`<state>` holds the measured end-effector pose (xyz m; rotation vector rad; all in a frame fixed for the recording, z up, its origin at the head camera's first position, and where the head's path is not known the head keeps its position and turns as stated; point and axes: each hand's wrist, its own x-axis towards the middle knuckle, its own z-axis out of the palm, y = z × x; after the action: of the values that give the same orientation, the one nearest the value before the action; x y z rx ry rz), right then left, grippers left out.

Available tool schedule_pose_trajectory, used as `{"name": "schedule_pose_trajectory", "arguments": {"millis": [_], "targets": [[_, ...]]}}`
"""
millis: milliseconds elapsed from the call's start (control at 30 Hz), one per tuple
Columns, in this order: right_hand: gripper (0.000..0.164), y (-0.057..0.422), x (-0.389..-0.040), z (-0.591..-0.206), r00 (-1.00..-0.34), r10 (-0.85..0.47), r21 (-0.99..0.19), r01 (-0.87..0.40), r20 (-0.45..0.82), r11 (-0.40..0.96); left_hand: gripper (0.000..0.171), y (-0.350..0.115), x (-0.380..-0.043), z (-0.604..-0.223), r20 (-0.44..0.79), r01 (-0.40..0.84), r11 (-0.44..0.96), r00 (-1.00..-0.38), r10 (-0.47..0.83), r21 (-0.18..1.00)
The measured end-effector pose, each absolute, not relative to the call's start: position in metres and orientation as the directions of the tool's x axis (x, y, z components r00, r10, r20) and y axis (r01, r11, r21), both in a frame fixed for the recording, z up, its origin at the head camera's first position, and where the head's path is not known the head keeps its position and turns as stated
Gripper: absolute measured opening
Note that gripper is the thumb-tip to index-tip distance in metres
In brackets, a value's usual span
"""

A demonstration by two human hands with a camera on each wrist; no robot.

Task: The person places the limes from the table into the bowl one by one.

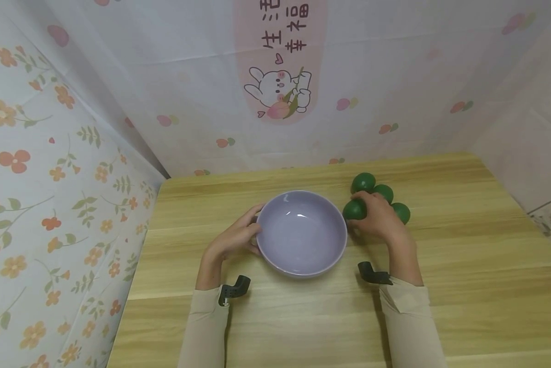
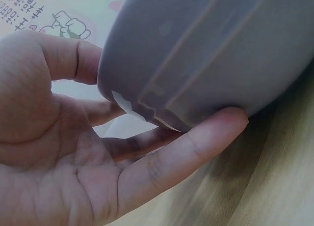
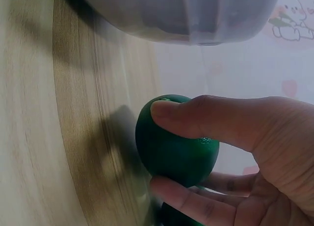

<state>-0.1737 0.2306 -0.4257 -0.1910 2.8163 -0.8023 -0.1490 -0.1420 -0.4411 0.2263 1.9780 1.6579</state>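
A round lilac bowl [image 1: 301, 235] stands at the middle of the wooden table, its inside bare. My left hand [image 1: 236, 236] grips the bowl's left side, thumb at the rim and fingers against the outer wall and underside, as the left wrist view shows. To the right of the bowl, my right hand [image 1: 375, 217] holds a dark green lime [image 3: 176, 142] between thumb and fingers, close beside the rim. Three more limes lie around that hand: one behind it [image 1: 363, 182], another lime [image 1: 383, 192] beyond the knuckles, and a third lime [image 1: 400, 212] partly hidden by the hand.
The wooden table [image 1: 303, 322] meets a white printed cloth [image 1: 188, 102] at its back edge. On the left hangs a flowered cloth [image 1: 50, 204]. Dark wrist mounts [image 1: 235, 289] stick out from both sleeves.
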Motion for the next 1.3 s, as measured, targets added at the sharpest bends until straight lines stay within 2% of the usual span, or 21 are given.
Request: {"name": "schedule_pose_trajectory", "arguments": {"millis": [1033, 1300], "targets": [[0.074, 0.2303, -0.1743, -0.4245, -0.991, -0.131, -0.621, -0.083, -0.033, 0.780, 0.074, -0.1423, -0.1472, -0.4397, -0.300, -0.225, 0.212, -0.836, 0.460, 0.951], [0.070, 0.2300, -0.1754, -0.4254, -0.994, -0.105, -0.628, -0.090, 0.013, 0.773, 0.073, -0.1422, -0.1475, -0.4397, -0.303, -0.232, 0.206, -0.834, 0.462, 0.951]]}}
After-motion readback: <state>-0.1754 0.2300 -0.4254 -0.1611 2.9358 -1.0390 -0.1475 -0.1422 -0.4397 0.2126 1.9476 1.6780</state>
